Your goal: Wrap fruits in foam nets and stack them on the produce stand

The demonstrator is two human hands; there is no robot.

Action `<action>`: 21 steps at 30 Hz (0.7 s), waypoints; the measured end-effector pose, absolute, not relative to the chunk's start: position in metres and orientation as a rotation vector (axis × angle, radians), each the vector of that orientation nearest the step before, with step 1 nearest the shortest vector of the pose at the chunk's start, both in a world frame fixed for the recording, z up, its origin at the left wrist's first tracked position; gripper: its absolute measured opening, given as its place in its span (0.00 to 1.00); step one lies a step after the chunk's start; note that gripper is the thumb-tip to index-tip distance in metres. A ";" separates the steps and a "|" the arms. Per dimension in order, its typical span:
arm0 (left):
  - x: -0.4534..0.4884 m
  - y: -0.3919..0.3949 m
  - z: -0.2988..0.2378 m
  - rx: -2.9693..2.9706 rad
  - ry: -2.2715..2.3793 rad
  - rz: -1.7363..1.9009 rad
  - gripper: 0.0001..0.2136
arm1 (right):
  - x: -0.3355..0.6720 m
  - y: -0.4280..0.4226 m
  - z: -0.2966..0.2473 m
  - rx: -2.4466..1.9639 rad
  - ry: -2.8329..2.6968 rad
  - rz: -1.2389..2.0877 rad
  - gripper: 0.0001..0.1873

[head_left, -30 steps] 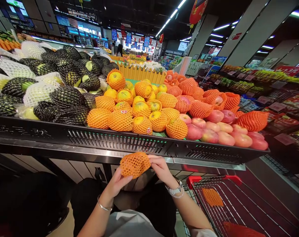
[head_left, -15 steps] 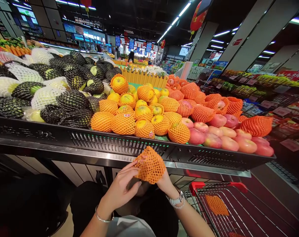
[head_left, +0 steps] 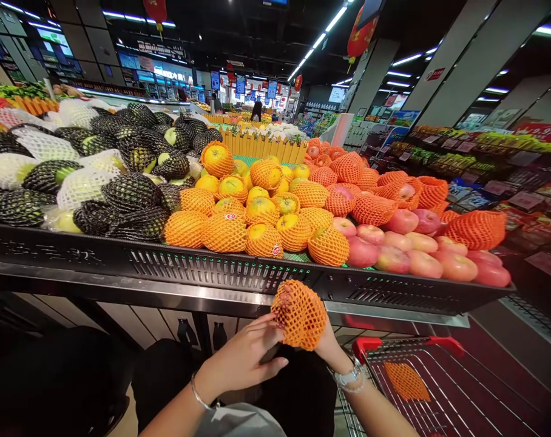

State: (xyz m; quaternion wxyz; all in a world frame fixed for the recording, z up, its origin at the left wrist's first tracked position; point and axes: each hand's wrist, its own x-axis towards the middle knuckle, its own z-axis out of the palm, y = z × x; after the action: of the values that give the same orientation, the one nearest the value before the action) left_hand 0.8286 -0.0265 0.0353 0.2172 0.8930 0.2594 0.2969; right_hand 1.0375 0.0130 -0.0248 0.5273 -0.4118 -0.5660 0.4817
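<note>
An orange foam net sleeve point(head_left: 300, 313), bulging round as if wrapped over a fruit, is held just below the front rim of the fruit stand point(head_left: 239, 272). My right hand point(head_left: 329, 347) grips it from underneath, mostly hidden behind it. My left hand point(head_left: 248, 358) touches its left side with fingers curled on the mesh. Just above lie yellow-orange fruits in orange nets point(head_left: 257, 221), and bare pink apples point(head_left: 412, 252) to their right.
A red-handled shopping trolley point(head_left: 407, 347) stands at lower right with a flat orange net point(head_left: 406, 381) inside. Dark and white netted fruits point(head_left: 98, 176) fill the stand's left. Shelves point(head_left: 507, 158) line the right aisle. People stand far back by a yellow fence point(head_left: 261, 142).
Both hands carried the orange net rightward and slightly up, turning it from a flat, sideways piece into a rounder upright bundle. The view shifted a little to the right.
</note>
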 end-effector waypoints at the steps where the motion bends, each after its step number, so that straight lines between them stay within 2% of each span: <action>1: 0.827 -0.024 0.040 2.490 0.698 0.825 0.11 | 1.044 0.010 -0.025 -0.989 -1.366 1.185 0.34; 3: 0.822 -0.016 0.056 2.543 0.682 0.811 0.10 | 1.054 0.005 -0.024 -0.986 -1.376 1.244 0.40; 6: 0.812 0.006 0.100 2.694 0.744 0.728 0.10 | 1.061 0.005 -0.015 -0.942 -1.384 1.280 0.43; 10: 0.821 0.063 0.182 2.881 0.947 0.725 0.13 | 1.074 0.007 0.007 -0.859 -1.572 1.318 0.41; 13: 0.849 0.128 0.231 2.984 1.264 0.805 0.12 | 1.095 -0.002 0.009 -0.890 -1.698 1.308 0.35; 16: 0.886 0.199 0.254 3.125 1.489 0.612 0.15 | 1.113 -0.016 -0.010 -1.025 -1.618 1.301 0.32; 21: 0.944 0.291 0.265 2.840 1.718 0.456 0.19 | 1.113 -0.013 -0.039 -0.967 -1.691 1.411 0.33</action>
State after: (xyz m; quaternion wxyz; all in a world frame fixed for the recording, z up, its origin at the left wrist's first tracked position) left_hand 0.9445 0.2909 0.2650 -0.1043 0.8431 0.5099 0.1354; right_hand 1.1135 -0.0131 -0.0391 0.3601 -0.3751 -0.6558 0.5473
